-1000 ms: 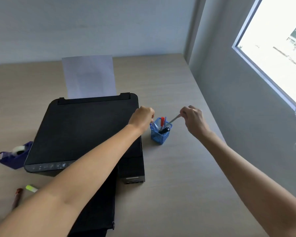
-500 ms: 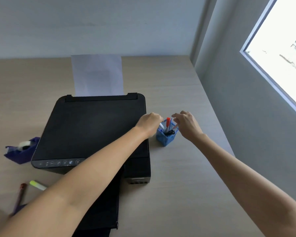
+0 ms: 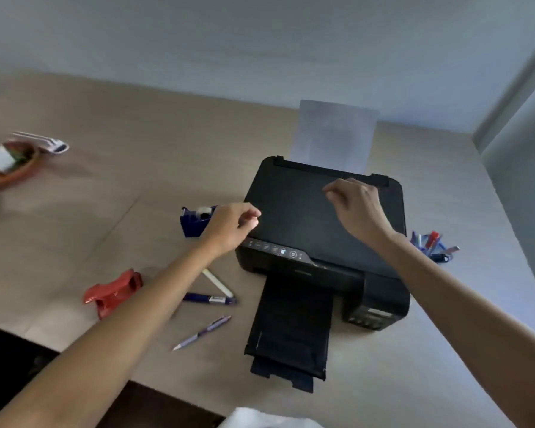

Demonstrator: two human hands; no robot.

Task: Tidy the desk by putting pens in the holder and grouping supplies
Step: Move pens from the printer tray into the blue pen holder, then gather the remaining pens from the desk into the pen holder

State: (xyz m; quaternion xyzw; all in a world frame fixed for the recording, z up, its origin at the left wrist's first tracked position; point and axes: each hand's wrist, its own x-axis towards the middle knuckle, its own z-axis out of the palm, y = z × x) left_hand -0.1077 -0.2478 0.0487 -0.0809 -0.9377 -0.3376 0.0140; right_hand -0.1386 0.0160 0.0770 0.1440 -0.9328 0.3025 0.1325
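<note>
Three pens [image 3: 210, 299] left by the desk's [image 3: 105, 211] near edge.
Both hands, left [image 3: 229, 228] and right [image 3: 357, 208], loosely curled, empty; pens look light, stiff, best pinched mid-barrel.

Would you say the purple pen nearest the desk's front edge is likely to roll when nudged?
Probably: the purple pen looks slim and round, lying free on the smooth desk. It seems light and stiff. Its clip may stop a roll early.

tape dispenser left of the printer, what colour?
Dark blue tape dispenser, with a white roll on top; the head view shows it beside the black printer.
</note>
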